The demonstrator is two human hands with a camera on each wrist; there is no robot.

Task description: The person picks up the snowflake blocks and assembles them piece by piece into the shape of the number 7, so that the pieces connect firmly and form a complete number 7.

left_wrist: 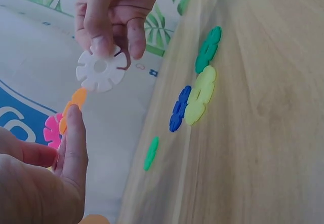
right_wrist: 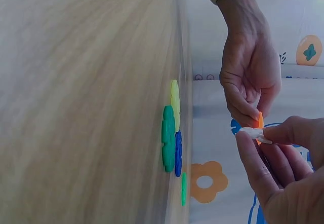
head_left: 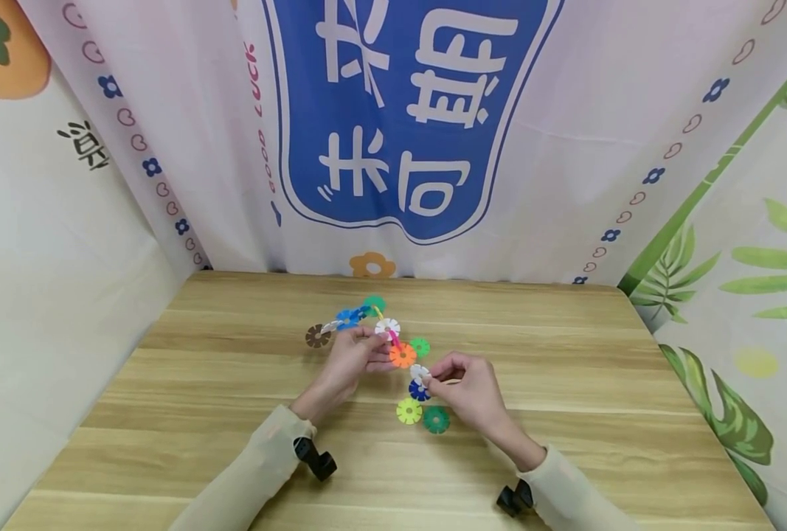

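Note:
My left hand (head_left: 353, 361) pinches a chain of slotted plastic snowflake discs near its orange disc (head_left: 403, 355). From there the chain runs back through a pink disc (left_wrist: 52, 131), a white disc (head_left: 387, 329), yellow, green and blue ones to a brown disc (head_left: 318, 336). Between thumb and fingers, my right hand (head_left: 469, 387) pinches a separate-looking white disc (left_wrist: 101, 71). That disc's edge meets the orange disc's edge in the left wrist view; whether their slots interlock I cannot tell. Both hands are raised above the table.
On the wooden table (head_left: 234, 442) lie a dark blue disc (head_left: 420, 391), a yellow disc (head_left: 409, 411), a dark green disc (head_left: 436, 420) and a small light green disc (head_left: 420, 346). A printed curtain (head_left: 566, 184) hangs behind the table's far edge.

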